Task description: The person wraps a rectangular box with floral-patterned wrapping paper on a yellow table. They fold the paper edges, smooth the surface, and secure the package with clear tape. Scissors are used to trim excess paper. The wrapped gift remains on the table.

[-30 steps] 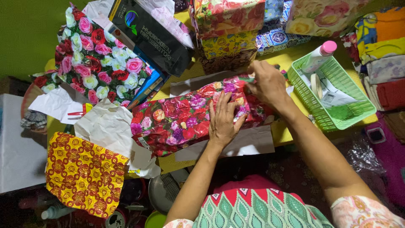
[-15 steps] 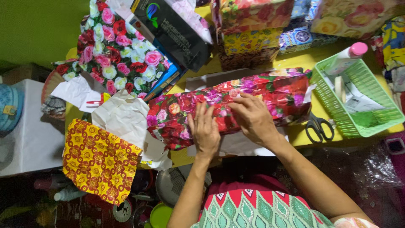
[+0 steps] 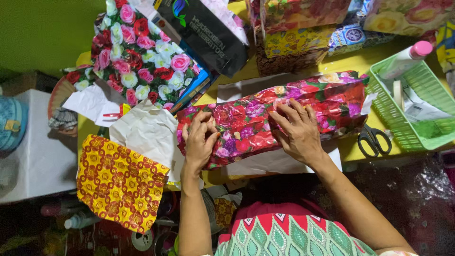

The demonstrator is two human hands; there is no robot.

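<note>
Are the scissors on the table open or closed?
Closed: the scissors lie flat with both blades together, beside the green basket.

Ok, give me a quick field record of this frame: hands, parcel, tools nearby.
left hand: flat on the left end of the long parcel in red floral wrapping paper
right hand: pressing the parcel's middle, fingers spread
scissors: black-handled scissors on the yellow table, right of the parcel
basket: green plastic basket at right, holding a pink-capped white bottle

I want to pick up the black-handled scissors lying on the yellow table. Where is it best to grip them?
Probably by the black handle loops of the scissors, coming from the near table edge: the loops point that way, while the blades point under the long red floral-wrapped parcel.
</note>
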